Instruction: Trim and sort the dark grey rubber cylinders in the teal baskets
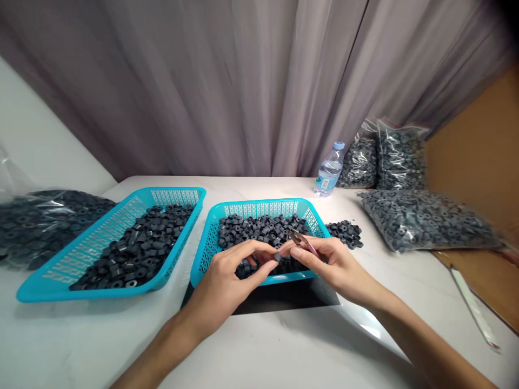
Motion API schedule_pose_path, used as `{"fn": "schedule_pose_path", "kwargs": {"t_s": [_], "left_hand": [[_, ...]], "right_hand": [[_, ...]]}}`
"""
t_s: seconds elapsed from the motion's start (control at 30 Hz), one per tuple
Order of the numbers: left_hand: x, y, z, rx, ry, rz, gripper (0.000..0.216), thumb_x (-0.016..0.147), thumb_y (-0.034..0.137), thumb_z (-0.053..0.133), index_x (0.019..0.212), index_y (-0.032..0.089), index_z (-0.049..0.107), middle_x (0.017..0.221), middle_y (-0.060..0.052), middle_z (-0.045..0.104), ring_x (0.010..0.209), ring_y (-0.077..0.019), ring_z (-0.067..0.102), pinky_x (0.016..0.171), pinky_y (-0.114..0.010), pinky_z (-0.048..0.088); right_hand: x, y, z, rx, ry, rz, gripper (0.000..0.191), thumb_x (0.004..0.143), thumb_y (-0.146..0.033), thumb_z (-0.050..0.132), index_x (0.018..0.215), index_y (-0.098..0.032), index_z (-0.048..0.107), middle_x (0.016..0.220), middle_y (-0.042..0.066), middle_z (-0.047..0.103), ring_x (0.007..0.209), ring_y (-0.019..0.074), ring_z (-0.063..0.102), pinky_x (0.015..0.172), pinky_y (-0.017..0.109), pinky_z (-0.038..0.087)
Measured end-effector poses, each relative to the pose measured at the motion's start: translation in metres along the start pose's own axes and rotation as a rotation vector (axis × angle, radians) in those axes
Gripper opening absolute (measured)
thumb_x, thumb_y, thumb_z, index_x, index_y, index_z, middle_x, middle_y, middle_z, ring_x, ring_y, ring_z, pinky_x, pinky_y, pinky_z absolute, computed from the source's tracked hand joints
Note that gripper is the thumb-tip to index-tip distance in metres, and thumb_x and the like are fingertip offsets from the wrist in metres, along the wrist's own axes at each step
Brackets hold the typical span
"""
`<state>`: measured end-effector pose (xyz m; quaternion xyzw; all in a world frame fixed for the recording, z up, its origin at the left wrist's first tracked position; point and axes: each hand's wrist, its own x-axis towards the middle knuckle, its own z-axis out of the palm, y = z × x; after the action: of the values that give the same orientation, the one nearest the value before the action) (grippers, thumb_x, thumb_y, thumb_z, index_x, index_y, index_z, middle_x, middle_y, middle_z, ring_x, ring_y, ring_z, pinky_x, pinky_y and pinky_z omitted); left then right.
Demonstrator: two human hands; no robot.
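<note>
My left hand (229, 275) pinches a small dark grey ring-like part (278, 257) between thumb and forefinger. In my right hand (330, 265) is a pair of small cutting pliers (299, 237), its jaws pointing up and to the left and its reddish handle partly hidden by the fingers. The fingertips of both hands nearly meet over the near side of a blue plastic basket (265, 204). Many dark grey parts (259, 229) with holes fill this basket, which rests on a flat black object (284, 300).
A second blue basket (109, 294) of similar parts stands to the left, beside a clear bag of parts (44, 221). Loose parts (346, 234) lie right of the middle basket. Beyond are a water bottle (329, 170), filled bags (425, 219) and a white knife-like strip (474, 308).
</note>
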<state>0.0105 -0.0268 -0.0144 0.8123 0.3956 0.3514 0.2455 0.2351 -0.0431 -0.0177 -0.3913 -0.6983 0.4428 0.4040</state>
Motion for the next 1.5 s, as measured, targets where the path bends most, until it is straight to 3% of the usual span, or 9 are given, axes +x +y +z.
{"fn": "schedule_pose_path", "kwargs": {"t_s": [0.2,0.3,0.4,0.47,0.63,0.9,1.1,1.27,1.5], "left_hand": [[0.0,-0.001,0.001,0.01,0.032,0.058,0.016,0.085,0.026,0.076,0.1,0.027,0.068,0.089,0.004,0.072,0.08,-0.0133,0.067,0.073,-0.025,0.054],[-0.002,0.001,0.004,0.042,0.102,0.106,0.013,0.088,0.024,0.074,0.098,0.026,0.067,0.088,0.003,0.071,0.079,-0.0135,0.065,0.069,-0.026,0.052],[-0.003,0.002,0.007,0.088,0.16,0.148,0.01,0.09,0.02,0.07,0.098,0.025,0.067,0.087,0.002,0.069,0.075,-0.0131,0.062,0.062,-0.026,0.05],[-0.003,0.002,0.007,0.109,0.182,0.172,0.013,0.09,0.018,0.069,0.101,0.024,0.068,0.087,0.001,0.067,0.072,-0.0125,0.06,0.06,-0.026,0.049],[-0.006,-0.003,0.008,0.157,0.17,0.174,0.022,0.091,0.016,0.068,0.111,0.024,0.069,0.094,0.0,0.065,0.067,-0.0102,0.055,0.058,-0.025,0.049],[-0.008,-0.006,0.008,0.155,0.183,0.192,0.025,0.09,0.013,0.067,0.112,0.025,0.07,0.096,0.0,0.064,0.069,-0.0092,0.057,0.06,-0.023,0.049],[-0.005,-0.001,0.002,0.022,0.122,0.021,0.017,0.09,0.019,0.069,0.105,0.026,0.071,0.096,0.002,0.071,0.068,-0.0094,0.062,0.069,-0.024,0.055],[0.003,0.0,-0.01,-0.475,-0.055,-0.279,0.014,0.089,0.029,0.072,0.1,0.021,0.072,0.098,-0.002,0.079,0.093,-0.0178,0.075,0.082,-0.026,0.062],[0.01,0.002,-0.023,-0.744,-0.171,-0.398,0.018,0.089,0.029,0.074,0.104,0.018,0.07,0.096,-0.005,0.082,0.092,-0.0198,0.078,0.084,-0.026,0.064]], "right_hand": [[0.0,0.002,0.0,0.044,-0.004,-0.009,0.034,0.099,-0.047,0.054,0.112,-0.025,0.077,0.109,0.005,0.072,0.1,0.0209,0.066,0.089,0.034,0.051],[-0.002,0.003,0.0,0.016,0.003,0.019,0.036,0.099,-0.049,0.054,0.111,-0.024,0.077,0.091,0.003,0.07,0.076,0.0156,0.06,0.071,0.029,0.049],[-0.002,0.005,0.001,-0.033,0.039,0.049,0.04,0.1,-0.051,0.049,0.111,-0.023,0.075,0.068,-0.001,0.057,0.062,0.0133,0.049,0.06,0.027,0.043],[-0.001,0.008,0.002,-0.051,0.085,0.062,0.041,0.102,-0.05,0.046,0.11,-0.021,0.074,0.066,-0.001,0.055,0.064,0.0147,0.052,0.062,0.028,0.044],[0.003,0.012,0.005,-0.106,0.121,0.065,0.037,0.101,-0.048,0.049,0.094,-0.02,0.071,0.095,0.005,0.071,0.093,0.0207,0.064,0.085,0.032,0.049],[0.002,0.009,0.001,-0.285,0.108,0.113,0.045,0.102,-0.051,0.045,0.077,-0.019,0.064,0.083,0.004,0.068,0.082,0.0192,0.06,0.074,0.032,0.043],[0.002,0.008,-0.001,-0.273,0.087,0.131,0.044,0.102,-0.052,0.043,0.082,-0.019,0.065,0.084,0.003,0.066,0.081,0.0181,0.058,0.074,0.031,0.041],[0.002,0.007,-0.003,-0.183,0.041,0.144,0.042,0.103,-0.05,0.041,0.09,-0.02,0.067,0.09,0.003,0.068,0.083,0.0166,0.059,0.076,0.029,0.042],[0.0,0.008,-0.005,-0.199,-0.014,0.161,0.046,0.103,-0.053,0.04,0.089,-0.019,0.067,0.086,0.001,0.065,0.077,0.0148,0.054,0.07,0.028,0.04]]}}
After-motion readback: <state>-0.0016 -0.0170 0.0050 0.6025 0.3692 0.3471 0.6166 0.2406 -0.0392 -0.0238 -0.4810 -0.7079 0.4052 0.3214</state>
